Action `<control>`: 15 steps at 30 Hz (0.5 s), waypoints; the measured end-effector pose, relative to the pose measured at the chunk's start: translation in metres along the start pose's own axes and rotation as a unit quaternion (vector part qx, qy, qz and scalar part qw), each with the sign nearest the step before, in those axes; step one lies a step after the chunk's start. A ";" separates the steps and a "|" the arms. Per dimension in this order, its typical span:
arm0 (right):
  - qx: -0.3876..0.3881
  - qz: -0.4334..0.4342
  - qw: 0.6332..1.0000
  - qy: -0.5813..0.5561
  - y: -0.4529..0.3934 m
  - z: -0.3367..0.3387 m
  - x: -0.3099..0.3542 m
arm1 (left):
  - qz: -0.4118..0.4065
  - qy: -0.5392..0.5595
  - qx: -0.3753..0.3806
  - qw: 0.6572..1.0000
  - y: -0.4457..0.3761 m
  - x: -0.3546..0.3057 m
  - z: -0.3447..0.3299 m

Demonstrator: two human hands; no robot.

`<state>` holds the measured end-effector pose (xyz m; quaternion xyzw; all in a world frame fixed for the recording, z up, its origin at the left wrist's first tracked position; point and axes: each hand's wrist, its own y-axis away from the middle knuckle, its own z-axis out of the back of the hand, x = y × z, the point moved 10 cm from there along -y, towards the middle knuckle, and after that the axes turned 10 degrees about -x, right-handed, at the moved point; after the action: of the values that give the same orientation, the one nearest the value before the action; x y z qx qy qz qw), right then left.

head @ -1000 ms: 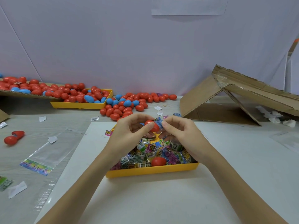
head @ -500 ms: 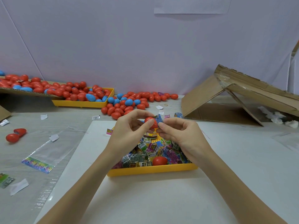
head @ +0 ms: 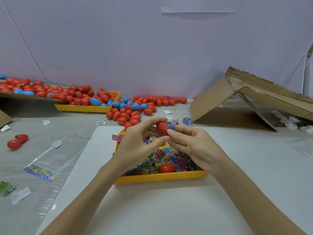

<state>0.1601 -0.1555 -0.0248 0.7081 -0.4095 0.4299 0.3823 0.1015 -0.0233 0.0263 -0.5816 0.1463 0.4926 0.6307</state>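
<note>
At the far left of the table [head: 25, 126], an opened red egg [head: 17, 141] lies alone, with a clear plastic bag [head: 47, 160] just to its right. Behind them, a cardboard sheet [head: 33, 97] and a far yellow tray [head: 84, 108] are heaped with red and blue plastic eggs, and a loose pile of eggs [head: 133, 111] spills onto the table beside the tray.

In the middle, two bare forearms reach forward over a white sheet [head: 152, 209]. The left hand [head: 135, 148] holds a red egg shell [head: 161, 127] above the far end of a near yellow tray [head: 160, 177], its fingers [head: 152, 120] curled around the shell, forefinger on top and thumb beneath. Pressed against the shell's right end is a small blue packet [head: 171, 125]. The right hand [head: 196, 146] pinches that packet, its fingers [head: 186, 129] closed on it from the right, so both hands meet at the shell.

The near tray is full of colourful printed packets, with a single whole red egg [head: 167, 167] resting among them near its front wall.

To the right, a collapsed cardboard box [head: 237, 106] lies open on the table, with another small blue packet roll [head: 187, 120] just beside its left edge.
</note>
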 end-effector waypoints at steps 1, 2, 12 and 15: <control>0.005 -0.011 1.000 -0.002 0.001 -0.002 -0.002 | -0.013 -0.013 -0.013 1.000 0.000 -0.003 0.001; 0.010 -0.024 1.000 -0.007 0.002 -0.003 -0.004 | -0.024 -0.026 -0.027 0.999 0.001 -0.005 0.003; 0.063 -0.094 0.993 -0.015 0.009 -0.015 -0.010 | -0.111 -0.109 -0.045 0.987 0.001 -0.025 0.006; 0.065 -0.066 0.996 0.008 0.007 -0.012 -0.007 | -0.125 -0.126 -0.042 0.983 0.001 -0.027 0.006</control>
<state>0.1478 -0.1453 -0.0257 0.7534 -0.3295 0.4354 0.3663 0.0855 -0.0300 0.0476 -0.5542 -0.0291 0.4851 0.6758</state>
